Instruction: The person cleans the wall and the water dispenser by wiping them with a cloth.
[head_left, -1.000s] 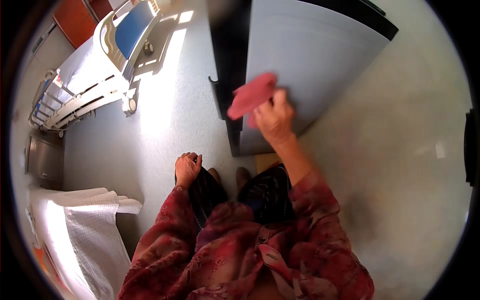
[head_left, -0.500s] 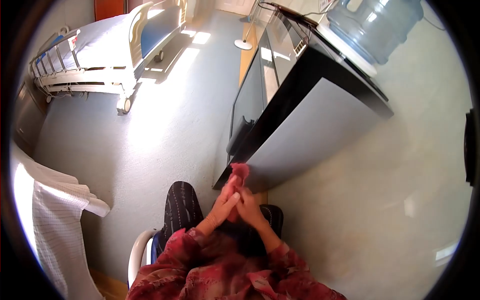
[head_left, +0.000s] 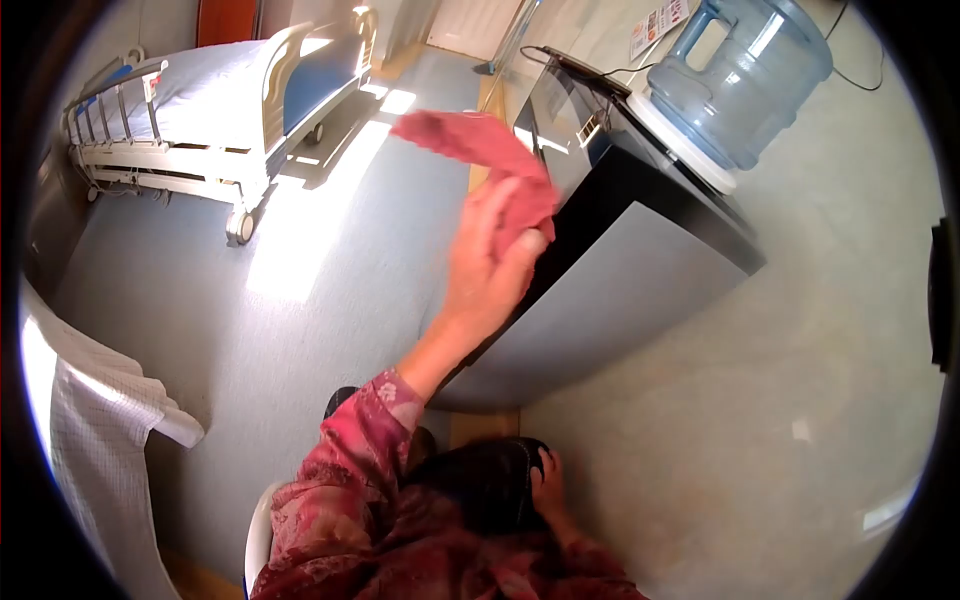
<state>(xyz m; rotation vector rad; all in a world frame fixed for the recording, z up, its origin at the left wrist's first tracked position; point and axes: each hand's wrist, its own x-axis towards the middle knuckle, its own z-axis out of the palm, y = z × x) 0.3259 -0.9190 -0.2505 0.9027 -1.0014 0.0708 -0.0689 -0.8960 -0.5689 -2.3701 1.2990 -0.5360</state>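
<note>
My left hand [head_left: 485, 265] is raised in front of the black and grey cabinet [head_left: 610, 300], its fingers closed round a pinkish-red cloth [head_left: 475, 140]. One end of the cloth hangs out to the left, above the floor; whether it touches the cabinet cannot be made out. Lower down, my right hand [head_left: 547, 485] rests on my dark-trousered knee with its fingers apart, holding nothing.
A clear blue water bottle [head_left: 745, 80] stands on a white base [head_left: 680, 140] at the cabinet's top. At the upper left is a wheeled bed [head_left: 200, 100]. White fabric [head_left: 95, 430] hangs at the lower left, near a pale curved chair part [head_left: 260, 540].
The cloth has passed from my right hand, through both hands, to my left hand, which has risen. My right hand has let go and moved down to my knee. The view has shifted.
</note>
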